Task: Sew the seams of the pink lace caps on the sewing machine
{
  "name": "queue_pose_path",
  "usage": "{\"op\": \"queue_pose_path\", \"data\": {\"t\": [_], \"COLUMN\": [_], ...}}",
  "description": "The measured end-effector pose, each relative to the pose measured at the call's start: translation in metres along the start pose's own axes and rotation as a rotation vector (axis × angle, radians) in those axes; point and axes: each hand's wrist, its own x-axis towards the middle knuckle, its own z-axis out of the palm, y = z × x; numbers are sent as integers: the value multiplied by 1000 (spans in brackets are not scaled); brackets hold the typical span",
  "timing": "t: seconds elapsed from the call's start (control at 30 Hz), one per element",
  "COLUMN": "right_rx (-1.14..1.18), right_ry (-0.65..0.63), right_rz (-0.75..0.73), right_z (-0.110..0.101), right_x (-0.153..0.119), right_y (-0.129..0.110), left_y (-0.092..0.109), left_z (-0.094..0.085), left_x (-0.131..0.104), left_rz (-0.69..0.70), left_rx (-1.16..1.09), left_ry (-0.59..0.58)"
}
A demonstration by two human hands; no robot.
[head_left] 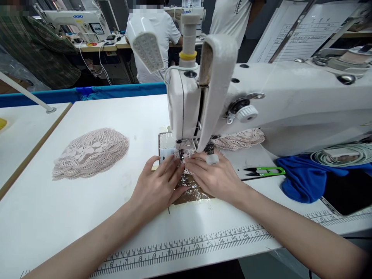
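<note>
A small piece of pale pink lace [188,154] lies under the presser foot of a white sewing machine [186,104]. My left hand [159,180] rests to the left of the needle, fingers spread with the tips at the lace. From the right, my right hand [216,176] lies with its fingers stretched out on the lace, just beside the foot; its thumb is hidden. Clear film over a brown patch [193,192] shows below the fingers. A stack of lace pieces [93,153] sits at left on the white table. More lace [242,138] is bunched behind my right hand.
Green-handled thread snips [269,171] lie right of my right hand. Beyond them are a blue cloth [303,188], a pale coiled band [343,155] and a black phone [348,193]. A printed ruler [183,250] runs along the front edge. Other people stand or sit behind the table.
</note>
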Motion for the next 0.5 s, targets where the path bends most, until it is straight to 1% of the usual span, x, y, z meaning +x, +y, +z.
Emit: {"op": "queue_pose_path", "data": {"t": [0.1, 0.17, 0.5], "right_rx": [29, 36, 35], "right_ry": [63, 83, 30], "right_rz": [-43, -44, -24], "right_z": [-2, -2, -2], "right_x": [-3, -4, -3], "right_y": [-2, -3, -2], "left_y": [5, 7, 1], "left_z": [-3, -4, -3], "left_x": [-3, -3, -1], "left_rz": [41, 46, 23], "left_rx": [16, 16, -15], "left_ry": [61, 73, 58]}}
